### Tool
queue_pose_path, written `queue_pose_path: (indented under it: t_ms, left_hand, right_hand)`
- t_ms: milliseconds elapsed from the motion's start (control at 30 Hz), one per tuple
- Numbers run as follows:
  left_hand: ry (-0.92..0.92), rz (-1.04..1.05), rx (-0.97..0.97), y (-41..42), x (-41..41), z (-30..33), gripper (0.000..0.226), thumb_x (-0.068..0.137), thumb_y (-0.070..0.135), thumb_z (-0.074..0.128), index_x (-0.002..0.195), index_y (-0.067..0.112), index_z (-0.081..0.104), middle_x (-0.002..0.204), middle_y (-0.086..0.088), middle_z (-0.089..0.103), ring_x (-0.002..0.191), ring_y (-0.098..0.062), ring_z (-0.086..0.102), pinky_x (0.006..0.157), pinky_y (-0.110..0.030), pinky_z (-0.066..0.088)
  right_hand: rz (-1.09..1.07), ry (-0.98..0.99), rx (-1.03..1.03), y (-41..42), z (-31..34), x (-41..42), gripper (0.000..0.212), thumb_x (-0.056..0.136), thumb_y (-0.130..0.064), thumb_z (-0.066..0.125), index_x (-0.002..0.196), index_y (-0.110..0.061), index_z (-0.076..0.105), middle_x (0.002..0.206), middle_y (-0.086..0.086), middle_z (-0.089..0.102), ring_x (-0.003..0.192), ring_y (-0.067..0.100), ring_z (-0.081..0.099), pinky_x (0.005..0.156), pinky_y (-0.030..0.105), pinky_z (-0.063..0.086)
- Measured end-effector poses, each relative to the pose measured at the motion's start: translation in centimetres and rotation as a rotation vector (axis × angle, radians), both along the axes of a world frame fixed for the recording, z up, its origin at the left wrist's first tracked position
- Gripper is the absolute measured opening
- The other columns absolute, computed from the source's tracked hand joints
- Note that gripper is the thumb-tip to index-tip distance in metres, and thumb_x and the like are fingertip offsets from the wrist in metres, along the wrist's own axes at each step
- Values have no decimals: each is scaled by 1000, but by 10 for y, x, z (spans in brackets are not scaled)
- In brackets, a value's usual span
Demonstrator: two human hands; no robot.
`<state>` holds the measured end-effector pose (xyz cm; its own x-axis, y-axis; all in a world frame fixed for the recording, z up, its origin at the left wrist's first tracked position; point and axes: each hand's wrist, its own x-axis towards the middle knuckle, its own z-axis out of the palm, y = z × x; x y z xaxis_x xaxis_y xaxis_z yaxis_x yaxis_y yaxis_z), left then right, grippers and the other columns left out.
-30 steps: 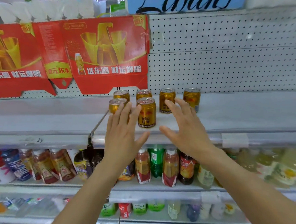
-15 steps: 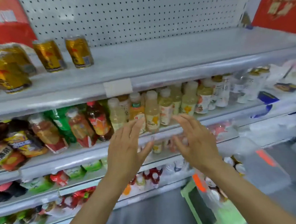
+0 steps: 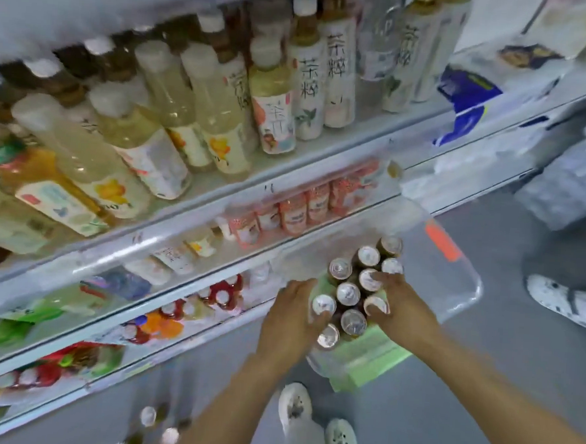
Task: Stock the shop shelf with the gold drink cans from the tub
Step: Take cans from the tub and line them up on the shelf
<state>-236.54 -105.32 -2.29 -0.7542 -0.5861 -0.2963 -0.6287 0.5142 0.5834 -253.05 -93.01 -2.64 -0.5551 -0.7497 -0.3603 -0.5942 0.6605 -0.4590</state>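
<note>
Several gold drink cans (image 3: 348, 293) stand upright and packed close in a clear plastic tub (image 3: 466, 284), seen from above by their silver tops. My left hand (image 3: 290, 319) reaches in from the left, its fingers curled round the side of the outermost can (image 3: 323, 304). From the right, my right hand (image 3: 404, 312) lays its fingertips across the tops of two cans (image 3: 370, 279); blur hides whether it grips one. The shelf that takes the cans is out of view.
The tub rests on a green stool (image 3: 374, 362) on the grey floor against the shelving. Bottled drinks (image 3: 222, 114) fill the shelves at left. More cans (image 3: 159, 426) stand on the floor below. My shoes (image 3: 295, 407) are beneath; another person's shoe (image 3: 563, 300) is at right.
My view has swung from the upper shelf down to the tub. Both hands have dropped from open in mid-air onto the cans in the tub.
</note>
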Motion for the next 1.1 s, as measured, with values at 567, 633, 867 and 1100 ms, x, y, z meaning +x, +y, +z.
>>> queue_pose_path:
  t_ms: [567, 633, 867, 1100]
  left_hand:
    - [-547, -21, 127, -17, -103, -196, 67, 82, 28, 65, 137, 11, 32, 133, -10, 38, 120, -32, 45, 83, -38, 44]
    - [-548, -24, 124, -16, -106, -200, 67, 80, 24, 70, 134, 10, 33, 131, -9, 40, 117, -32, 47, 82, -38, 45]
    - [-518, 9, 97, -17, -107, -189, 65, 80, 22, 72, 128, 8, 31, 128, -9, 44, 113, -34, 52, 82, -40, 44]
    - [-360, 40, 85, -15, -90, -117, 59, 80, 25, 71, 123, 9, 34, 123, -10, 47, 107, -34, 56, 81, -39, 44]
  right_hand:
    - [-107, -91, 531, -27, -187, -52, 67, 79, -19, 67, 134, -10, 31, 125, 10, 47, 113, 31, 55, 74, 33, 42]
    - [-110, -69, 531, -27, -191, -52, 65, 78, -19, 70, 131, -9, 33, 124, 10, 48, 111, 30, 58, 73, 32, 42]
    - [-100, -11, 474, -25, -180, -56, 61, 76, -31, 71, 125, -14, 39, 117, 5, 56, 107, 27, 60, 70, 29, 40]
    - [-81, 19, 346, -11, -98, -58, 56, 73, -38, 70, 121, -22, 45, 112, -1, 62, 102, 25, 61, 68, 28, 40]
